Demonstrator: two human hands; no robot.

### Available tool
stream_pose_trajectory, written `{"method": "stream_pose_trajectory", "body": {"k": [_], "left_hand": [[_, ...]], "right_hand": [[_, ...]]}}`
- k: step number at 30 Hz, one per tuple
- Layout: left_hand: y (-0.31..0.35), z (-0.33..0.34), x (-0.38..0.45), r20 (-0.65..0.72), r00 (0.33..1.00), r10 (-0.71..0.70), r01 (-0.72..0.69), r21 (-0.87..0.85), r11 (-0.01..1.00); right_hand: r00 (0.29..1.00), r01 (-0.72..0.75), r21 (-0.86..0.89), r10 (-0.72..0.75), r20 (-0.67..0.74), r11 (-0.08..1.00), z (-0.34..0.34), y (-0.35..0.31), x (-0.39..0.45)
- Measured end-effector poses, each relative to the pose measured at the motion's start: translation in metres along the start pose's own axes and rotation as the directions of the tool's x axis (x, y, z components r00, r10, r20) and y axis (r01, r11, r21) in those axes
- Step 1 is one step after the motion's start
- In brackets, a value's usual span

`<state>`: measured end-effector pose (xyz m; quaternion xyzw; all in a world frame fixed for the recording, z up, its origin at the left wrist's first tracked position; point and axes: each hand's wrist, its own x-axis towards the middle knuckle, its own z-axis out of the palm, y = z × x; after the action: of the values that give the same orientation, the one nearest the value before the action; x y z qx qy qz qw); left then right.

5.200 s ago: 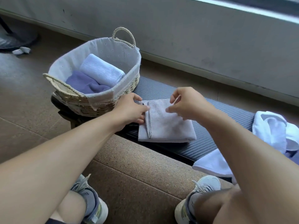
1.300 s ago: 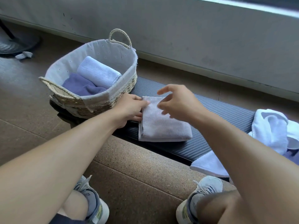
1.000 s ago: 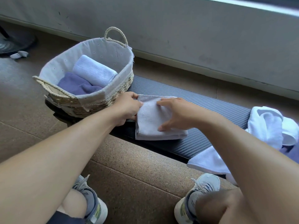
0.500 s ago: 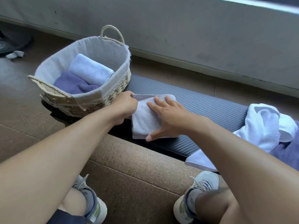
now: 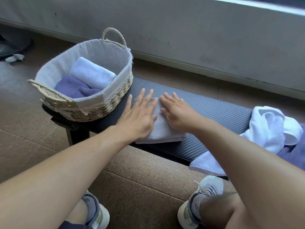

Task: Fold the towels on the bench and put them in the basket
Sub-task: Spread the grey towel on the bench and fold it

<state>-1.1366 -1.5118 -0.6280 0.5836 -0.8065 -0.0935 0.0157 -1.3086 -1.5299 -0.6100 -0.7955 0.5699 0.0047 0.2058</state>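
Both hands flat on a folded grey towel on the bench.

The left hand (image 5: 138, 116) and right hand (image 5: 177, 112) lie side by side, palms down with fingers straight and spread, pressing the folded grey towel (image 5: 162, 131) without gripping it. The towel sits on the dark ribbed bench (image 5: 214, 109), near the middle of the view. At 10 o'clock from the towel, just beside it on the same bench, stands a woven basket (image 5: 115, 96) with a cloth liner, holding a rolled light-blue towel (image 5: 92, 73) and a purple towel (image 5: 74, 88) touching each other. At 3 o'clock, well apart, an unfolded white towel (image 5: 270, 128) lies heaped on the bench, one corner hanging over the near edge, beside a purple cloth (image 5: 295, 156). Two grey sneakers (image 5: 203, 194) rest on the cork floor (image 5: 140, 176) at 6 o'clock.
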Motion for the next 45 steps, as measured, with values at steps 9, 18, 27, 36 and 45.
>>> {"method": "stream_pose_trajectory", "body": {"k": [9,18,27,36,45], "left_hand": [[-0.005,0.023,-0.010,0.004,1.000,0.004,-0.003,-0.088,0.996],[-0.005,0.033,-0.015,-0.082,0.995,-0.058,0.045,-0.154,0.987],[-0.003,0.031,-0.016,-0.072,0.992,-0.100,0.086,-0.175,0.981],[-0.002,0.023,-0.015,0.000,0.994,-0.113,0.111,-0.210,0.971],[0.003,-0.007,-0.024,-0.047,0.999,-0.013,-0.001,-0.292,0.956]], "right_hand": [[0.985,-0.002,-0.071,-0.011,-0.170,0.997,0.035,0.009,-0.007],[0.994,0.022,-0.046,-0.027,-0.104,0.999,0.032,0.010,-0.004],[0.976,0.048,-0.008,-0.048,-0.213,0.999,0.039,0.015,-0.004],[0.999,-0.008,0.114,0.013,-0.046,0.993,0.022,0.008,-0.003],[0.839,-0.379,0.732,0.543,0.014,0.566,-0.033,0.036,-0.028]]}}
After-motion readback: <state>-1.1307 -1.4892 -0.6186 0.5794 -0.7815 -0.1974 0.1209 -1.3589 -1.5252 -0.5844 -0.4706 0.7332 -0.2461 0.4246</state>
